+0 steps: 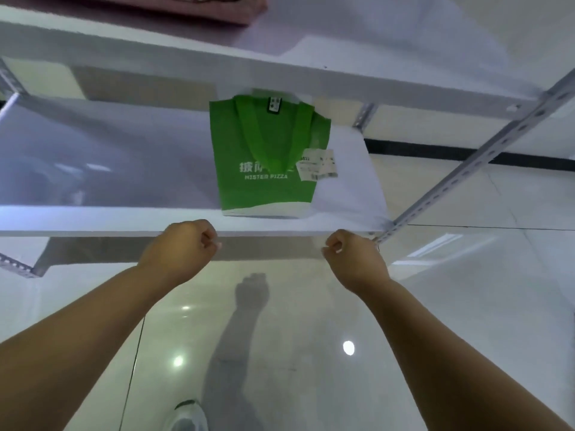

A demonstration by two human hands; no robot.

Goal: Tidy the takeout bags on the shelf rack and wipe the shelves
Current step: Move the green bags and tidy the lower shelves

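Note:
A green takeout bag (pixel 264 157) printed "MISTER PIZZA" lies flat on the middle white shelf (pixel 109 219), towards its right end, with a paper receipt (pixel 317 164) at its right side. My left hand (pixel 183 247) hovers just in front of the shelf's front edge, fingers curled into a fist with nothing visible in it. My right hand (pixel 351 259) is beside it to the right, also curled, near the shelf's right corner. Both hands are below and in front of the bag, apart from it.
A pink bag (pixel 193 7) lies on the upper shelf (pixel 280 70). Perforated metal uprights (pixel 466 169) frame the rack at right and left. Glossy white floor tiles (pixel 311 353) lie below, and a shoe (pixel 186 418) shows at the bottom.

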